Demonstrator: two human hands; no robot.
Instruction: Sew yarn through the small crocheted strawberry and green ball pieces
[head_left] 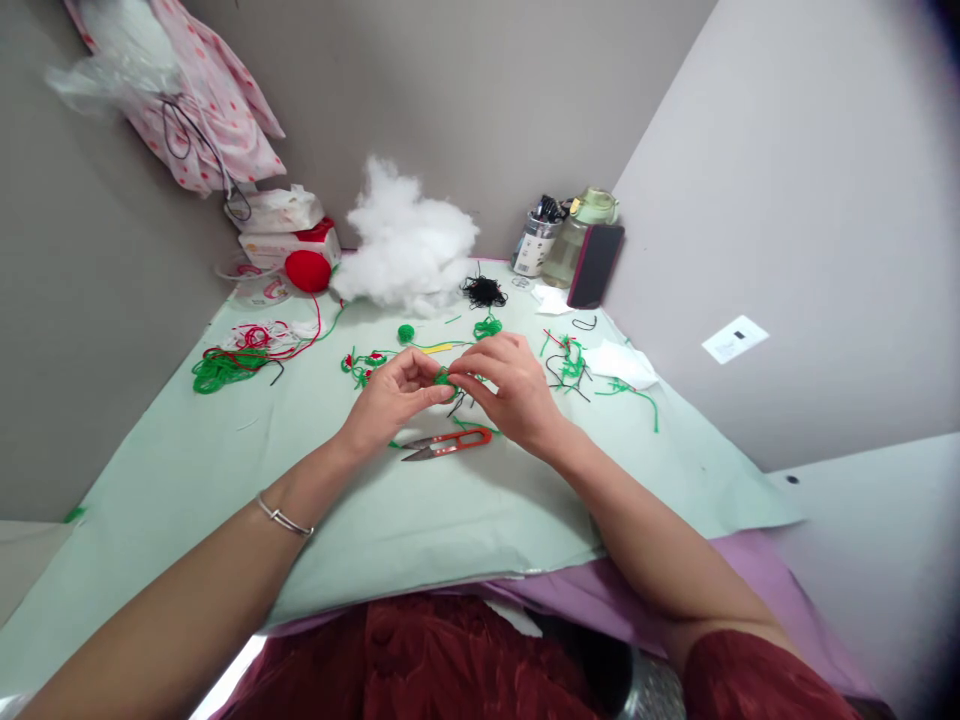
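My left hand (396,393) and my right hand (510,385) meet over the middle of the table, fingertips pinched together. Between them is a small green yarn piece (444,379), mostly covered by my fingers. Black strands hang just below it. Under my hands lie orange-handled thread snips (450,442), blades pointing left. Behind my fingers, a yellow-handled tool (439,348), perhaps a crochet hook, rests on the table. Small red and green yarn pieces (364,366) lie beside my left hand, and a little green ball (406,333) sits farther back.
White stuffing (412,240) is heaped at the back. Left are a red yarn ball (308,270) and tangled green yarn (229,370). A phone (596,265) leans against a bottle (566,250) at back right. Yarn scraps (571,360) and white paper (621,363) lie right.
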